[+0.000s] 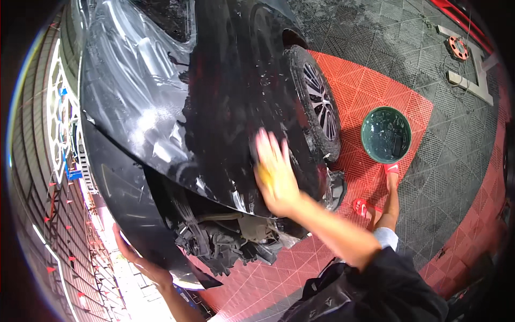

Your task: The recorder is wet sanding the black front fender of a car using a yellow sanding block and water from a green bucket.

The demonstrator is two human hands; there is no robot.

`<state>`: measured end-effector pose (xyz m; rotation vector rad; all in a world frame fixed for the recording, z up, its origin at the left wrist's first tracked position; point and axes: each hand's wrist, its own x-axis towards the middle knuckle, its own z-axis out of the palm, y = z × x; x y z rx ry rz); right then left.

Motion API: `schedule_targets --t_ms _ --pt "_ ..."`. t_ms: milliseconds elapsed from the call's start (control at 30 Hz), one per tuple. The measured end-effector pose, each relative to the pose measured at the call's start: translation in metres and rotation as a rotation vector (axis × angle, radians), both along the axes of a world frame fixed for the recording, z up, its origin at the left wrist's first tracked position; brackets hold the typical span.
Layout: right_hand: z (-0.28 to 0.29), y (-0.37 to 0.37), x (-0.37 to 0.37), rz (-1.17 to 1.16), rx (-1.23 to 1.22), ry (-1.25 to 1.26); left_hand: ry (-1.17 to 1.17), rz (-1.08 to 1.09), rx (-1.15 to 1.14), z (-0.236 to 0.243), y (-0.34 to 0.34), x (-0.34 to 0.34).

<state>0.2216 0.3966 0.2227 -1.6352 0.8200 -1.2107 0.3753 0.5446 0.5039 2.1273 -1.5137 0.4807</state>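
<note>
My right hand [279,181] presses a yellow pad [266,173] against the wet, glossy black fender [230,96] of a car, fingers pointing up the panel. Beside it, the hood [123,70] shows streaky, wrinkled reflections, possibly a clear film. My left hand [139,259] curls round the outer edge of a loose black bumper panel [120,190], at the lower left. Between panel and fender is a dark gap with exposed plastic and brackets [220,241]; torn plastic hangs there.
Right of the wheel [322,96] stands a green bucket of water [386,134] on red floor tiles [362,80]. My feet [367,209] in red sandals are near it. A metal frame [477,88] with cables lies at upper right; lit panels line the left.
</note>
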Motion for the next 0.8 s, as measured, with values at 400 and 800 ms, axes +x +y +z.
schedule_targets --t_ms 400,800 --pt "0.001 -0.027 -0.008 -0.05 -0.06 0.064 0.075 0.084 -0.057 -0.001 -0.003 0.002" --pt "0.022 0.032 -0.014 -0.007 0.098 -0.063 -0.035 0.094 -0.086 0.001 0.001 -0.001"
